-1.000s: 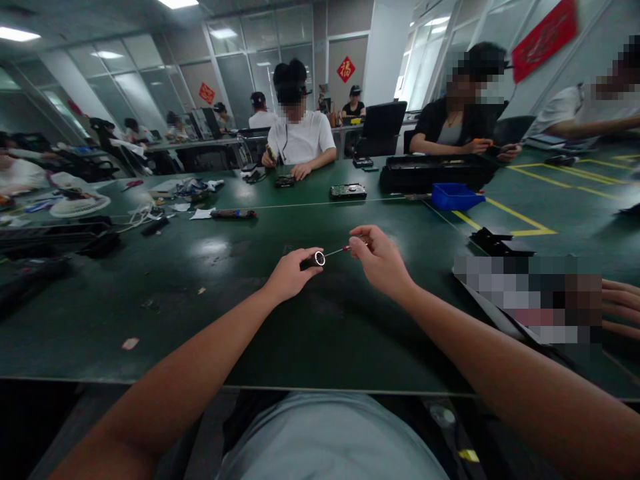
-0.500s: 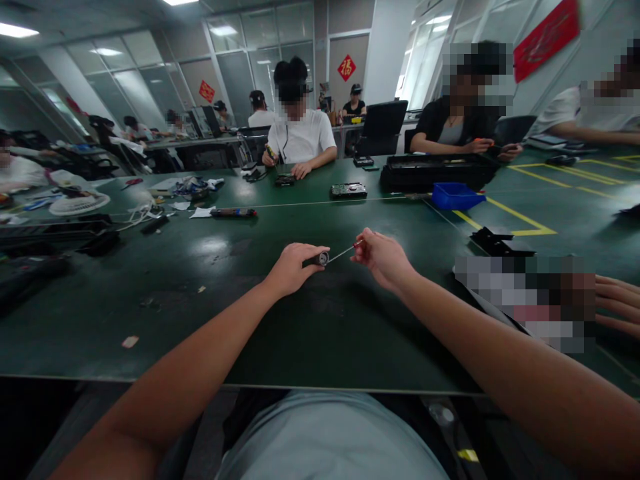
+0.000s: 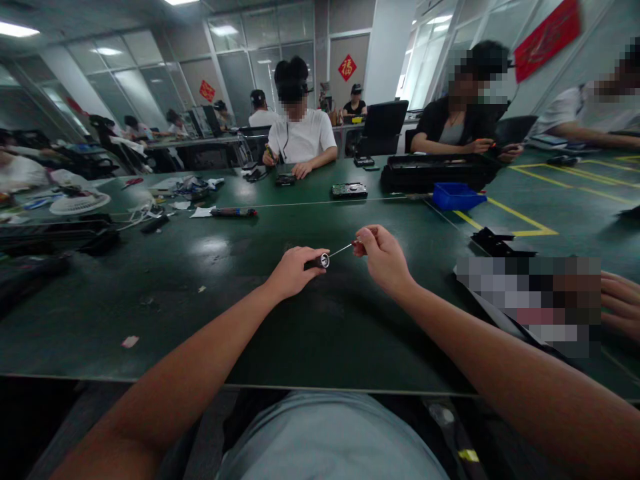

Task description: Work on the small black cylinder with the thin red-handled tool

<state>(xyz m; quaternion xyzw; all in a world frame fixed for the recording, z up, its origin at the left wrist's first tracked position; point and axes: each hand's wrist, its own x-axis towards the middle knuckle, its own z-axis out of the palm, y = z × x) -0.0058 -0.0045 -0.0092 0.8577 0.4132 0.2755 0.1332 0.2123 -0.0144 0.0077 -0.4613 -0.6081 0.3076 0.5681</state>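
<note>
Over the green table (image 3: 280, 340), my left hand (image 3: 293, 273) is closed around a short black cylinder (image 3: 316, 261) with a silvery ring-shaped end turned to the right. My right hand (image 3: 383, 253) pinches a thin screwdriver (image 3: 341, 251), whose handle is mostly covered by the fingers. Its narrow metal shaft slants down and left to the open end of the cylinder. Whether the tip is inside or only touches the rim, I cannot tell.
Beyond my hands lie a hard drive (image 3: 349, 191), a blue bin (image 3: 457, 196) and a pen-shaped electric screwdriver (image 3: 233, 213). Black brackets (image 3: 500, 243) lie to the right, near another person's hand (image 3: 620, 297). A person in white (image 3: 303, 137) works opposite.
My right hand has turned slightly, and its fingers now cover more of the screwdriver's red handle. The cylinder's end faces me a little more. Both hands stay in nearly the same place.
</note>
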